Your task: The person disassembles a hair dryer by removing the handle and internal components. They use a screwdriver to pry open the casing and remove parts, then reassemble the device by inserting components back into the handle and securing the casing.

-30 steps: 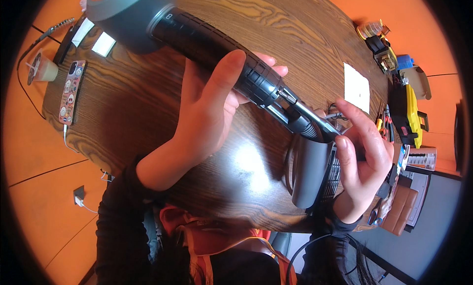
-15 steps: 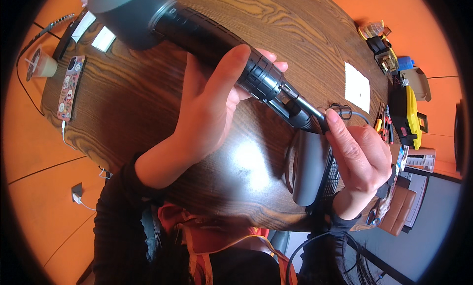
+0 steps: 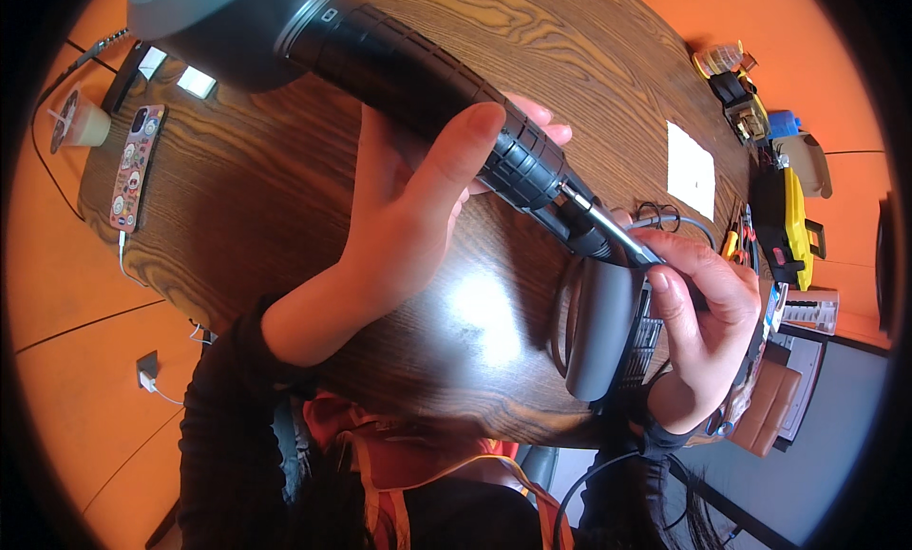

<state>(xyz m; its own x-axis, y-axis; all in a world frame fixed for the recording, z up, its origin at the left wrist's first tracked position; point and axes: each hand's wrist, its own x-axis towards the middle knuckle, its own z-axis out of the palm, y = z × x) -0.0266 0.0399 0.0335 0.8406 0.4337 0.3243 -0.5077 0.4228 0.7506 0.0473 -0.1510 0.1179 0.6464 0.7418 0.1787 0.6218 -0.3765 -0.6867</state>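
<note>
A hair dryer with a grey head (image 3: pixel 218 28) and a black ribbed handle (image 3: pixel 408 70) slants across the upper middle, its handle end pointing down to the right. My left hand (image 3: pixel 408 203) is wrapped round the handle from below, thumb on top. In my right hand (image 3: pixel 708 289) a slim screwdriver (image 3: pixel 608 222) is pinched between thumb and fingers. Its shiny shaft runs up to the open end of the handle; the exact contact of the tip is too small to tell. Below, a grey curved shell (image 3: pixel 600 331) rests on the table beside a black slotted part (image 3: pixel 646 336).
A phone in a patterned case (image 3: pixel 139 170) and a drink cup (image 3: pixel 81 123) are at the far left. White paper (image 3: pixel 691 168) lies to the right, with pliers (image 3: pixel 748 232) and a yellow-black toolbox (image 3: pixel 793 218) along the table's right edge. A cable loops near my right hand.
The hair dryer has shifted slightly, its handle end moving right and down. My right fingers have re-formed around the screwdriver, with the thumb now lower and more of the shaft showing.
</note>
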